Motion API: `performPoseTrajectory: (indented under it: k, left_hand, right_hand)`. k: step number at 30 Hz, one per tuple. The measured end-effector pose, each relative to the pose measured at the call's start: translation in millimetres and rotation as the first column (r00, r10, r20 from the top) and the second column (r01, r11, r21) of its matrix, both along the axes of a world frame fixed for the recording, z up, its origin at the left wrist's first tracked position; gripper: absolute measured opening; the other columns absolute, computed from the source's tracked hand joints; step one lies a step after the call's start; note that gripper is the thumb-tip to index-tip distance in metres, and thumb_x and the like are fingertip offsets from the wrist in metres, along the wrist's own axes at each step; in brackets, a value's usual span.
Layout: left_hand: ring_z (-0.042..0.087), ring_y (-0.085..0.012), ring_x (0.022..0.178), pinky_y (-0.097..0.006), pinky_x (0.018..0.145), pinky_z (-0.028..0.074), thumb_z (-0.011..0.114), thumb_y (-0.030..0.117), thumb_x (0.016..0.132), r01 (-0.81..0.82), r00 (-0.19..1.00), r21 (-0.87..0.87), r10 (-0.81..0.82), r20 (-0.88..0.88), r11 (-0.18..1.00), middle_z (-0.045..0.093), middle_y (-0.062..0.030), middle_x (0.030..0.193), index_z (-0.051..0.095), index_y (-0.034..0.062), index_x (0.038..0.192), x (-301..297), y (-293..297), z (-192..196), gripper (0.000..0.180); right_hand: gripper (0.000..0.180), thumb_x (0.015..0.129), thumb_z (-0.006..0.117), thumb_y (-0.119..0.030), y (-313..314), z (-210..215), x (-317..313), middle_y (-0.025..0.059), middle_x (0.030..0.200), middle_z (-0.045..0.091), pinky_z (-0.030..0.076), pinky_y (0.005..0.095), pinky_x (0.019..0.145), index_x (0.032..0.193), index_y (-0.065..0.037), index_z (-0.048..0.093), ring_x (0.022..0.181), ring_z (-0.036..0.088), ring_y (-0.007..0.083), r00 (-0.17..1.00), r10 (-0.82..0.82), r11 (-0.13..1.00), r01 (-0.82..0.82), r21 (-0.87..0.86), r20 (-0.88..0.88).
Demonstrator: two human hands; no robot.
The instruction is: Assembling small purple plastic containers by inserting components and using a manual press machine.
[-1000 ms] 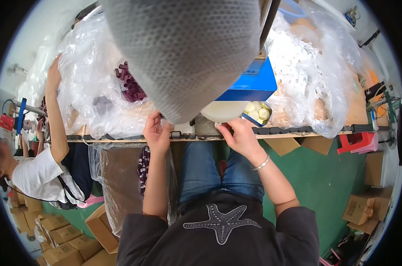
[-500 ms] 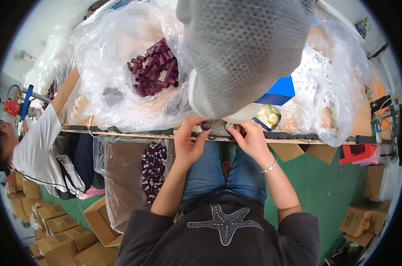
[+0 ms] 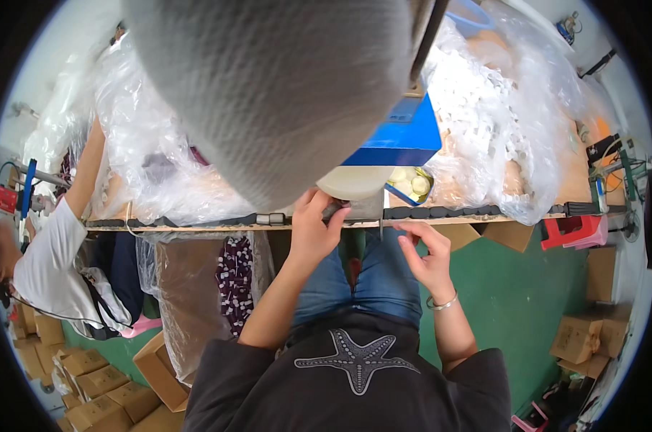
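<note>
My left hand [image 3: 314,229] is at the table edge [image 3: 275,225], just below a cream rounded part [image 3: 355,183] of a blue machine [image 3: 394,140]. Its thumb and fingers pinch a short dark maroon tube [image 3: 332,209], partly hidden by the fingers. To the right, my right hand [image 3: 428,253] hovers at the edge above my lap, thumb and forefinger apart, with nothing visible in it. Beyond it stands a small blue-rimmed tray [image 3: 414,203] of pale round pieces. A large grey textured shape [image 3: 268,86] covers the upper middle of the view.
White small parts [image 3: 477,108] lie on plastic sheeting at right. Below the table at left, an open carton lined with plastic [image 3: 189,288] holds maroon-and-white pieces [image 3: 236,288]. A co-worker [image 3: 52,252] reaches over the table from the left. A red stool [image 3: 560,232] stands at right.
My right hand has drawn back from the small white piece at the machine, and its fingers have parted. The grey shape has shifted left across the view, covering the maroon tube pile.
</note>
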State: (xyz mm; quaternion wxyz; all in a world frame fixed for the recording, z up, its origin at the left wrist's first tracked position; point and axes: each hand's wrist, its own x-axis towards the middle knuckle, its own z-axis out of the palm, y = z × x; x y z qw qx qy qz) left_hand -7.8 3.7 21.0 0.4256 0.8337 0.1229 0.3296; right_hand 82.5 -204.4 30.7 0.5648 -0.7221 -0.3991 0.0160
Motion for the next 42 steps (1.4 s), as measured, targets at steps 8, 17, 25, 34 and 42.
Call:
performPoseTrajectory:
  k: [8,17,25,34,42]
  left_hand:
    - [0.056,-0.0282,0.092,-0.039,0.081,0.044,0.074,0.003,0.074,-0.015,0.999,0.184,0.022,-0.041,0.983,0.064,-0.0067,0.096,0.066,0.0075,0.104,3,-3,7,0.031]
    - [0.06,-0.0303,0.089,-0.039,0.077,0.048,0.072,0.001,0.075,-0.006,0.998,-0.106,-0.001,-0.068,0.994,0.066,-0.0086,0.092,0.066,0.0055,0.102,0,0,-5,0.028]
    - [0.058,-0.0347,0.091,-0.043,0.078,0.046,0.072,0.002,0.075,0.007,0.998,0.105,-0.001,-0.055,0.994,0.063,-0.0113,0.096,0.065,0.0054,0.102,3,-4,3,0.029]
    - [0.061,-0.0325,0.086,-0.039,0.074,0.048,0.074,0.0,0.075,-0.013,1.0,0.085,0.013,-0.005,0.996,0.064,-0.0138,0.094,0.065,0.0026,0.105,1,0,-9,0.031]
    - [0.064,-0.0281,0.086,-0.035,0.073,0.052,0.074,-0.001,0.076,-0.027,0.997,0.026,0.025,0.071,0.999,0.063,-0.0135,0.097,0.064,0.0005,0.106,3,0,-17,0.032]
  right_hand:
    - [0.016,0.084,0.067,0.001,-31,-5,11,0.0081,0.09,0.072,0.049,0.0237,0.064,0.099,0.0,0.069,0.068,0.059,0.0116,0.988,-0.138,0.987,0.132,-0.089,-0.064]
    - [0.016,0.082,0.068,0.002,-27,-4,7,0.0091,0.086,0.07,0.05,0.0263,0.062,0.098,-0.001,0.07,0.069,0.063,0.0166,1.0,-0.018,0.995,0.015,-0.103,-0.022]
    - [0.015,0.082,0.068,0.001,-28,-3,6,0.0109,0.086,0.07,0.051,0.0289,0.063,0.097,0.0,0.069,0.069,0.064,0.0196,1.0,0.011,0.992,-0.01,-0.125,0.004]
    - [0.009,0.083,0.069,-0.004,-75,17,74,0.0109,0.077,0.069,0.051,0.0274,0.061,0.092,-0.001,0.069,0.064,0.064,0.0164,0.86,-0.423,0.875,0.469,-0.119,0.285]
    - [0.016,0.083,0.059,-0.005,-158,1,258,0.0212,0.094,0.068,0.054,0.0465,0.076,0.096,0.001,0.067,0.089,0.067,0.0363,0.554,-0.493,0.459,0.821,-0.34,0.671]
